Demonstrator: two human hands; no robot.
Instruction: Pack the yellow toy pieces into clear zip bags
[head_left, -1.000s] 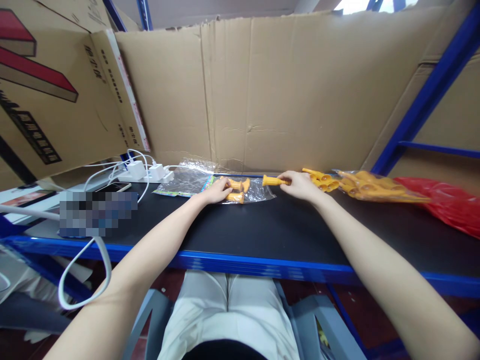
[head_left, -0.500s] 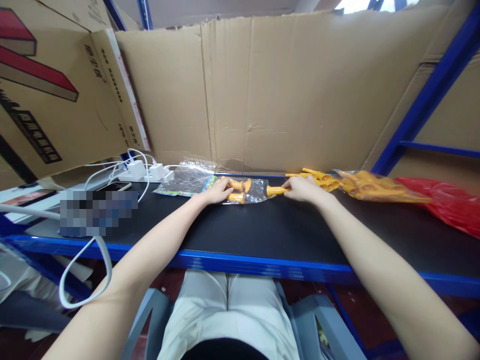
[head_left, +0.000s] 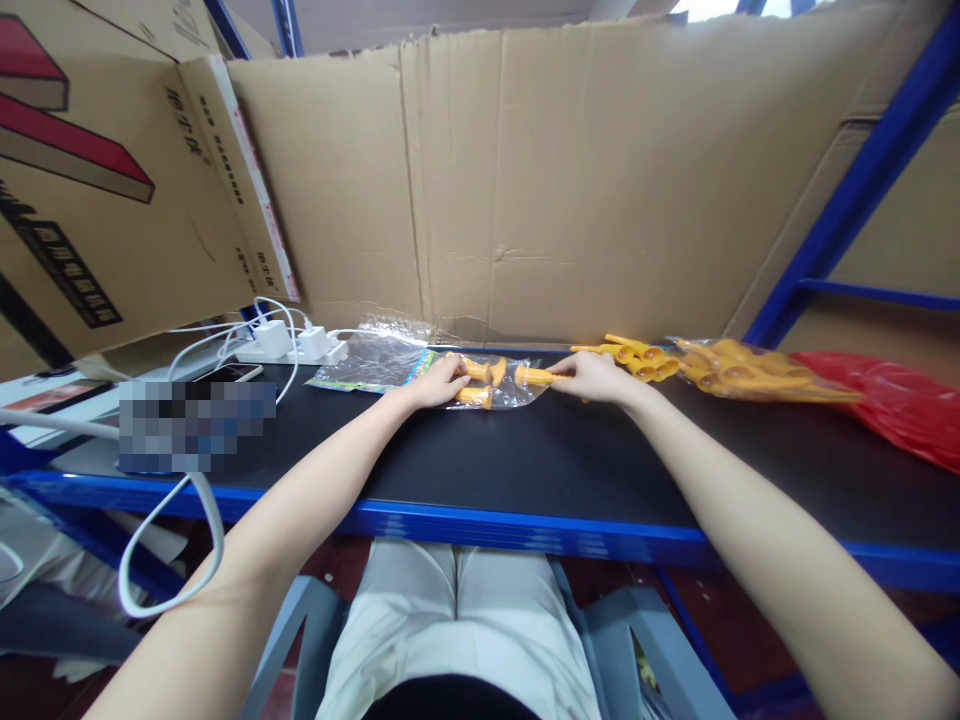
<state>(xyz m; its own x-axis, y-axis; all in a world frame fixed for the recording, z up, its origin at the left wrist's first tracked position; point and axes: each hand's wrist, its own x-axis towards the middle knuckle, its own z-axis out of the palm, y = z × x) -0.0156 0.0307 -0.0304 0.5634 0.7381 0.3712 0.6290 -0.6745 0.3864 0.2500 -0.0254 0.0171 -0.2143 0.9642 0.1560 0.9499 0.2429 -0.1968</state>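
My left hand (head_left: 435, 385) presses down on a clear plastic bag (head_left: 517, 393) lying on the black shelf top (head_left: 570, 460). Three small orange plastic pieces (head_left: 476, 384) lie inside the bag by my fingertips. My right hand (head_left: 596, 378) pinches another orange piece (head_left: 534, 376) by its end, with the other end at the bag's right opening. To the right of that hand lies a loose pile of orange pieces (head_left: 637, 357).
A larger clear bag of orange pieces (head_left: 750, 380) and a red plastic bag (head_left: 892, 405) lie at the right. More clear bags (head_left: 371, 358), a white power strip with cables (head_left: 289, 345) and a phone (head_left: 225, 374) sit at the left. Cardboard walls (head_left: 525, 180) stand behind; blue shelf posts (head_left: 847, 210) frame the right.
My right hand has carried the orange piece leftward from near the loose pile to the mouth of the bag. My left hand has stayed on the bag.
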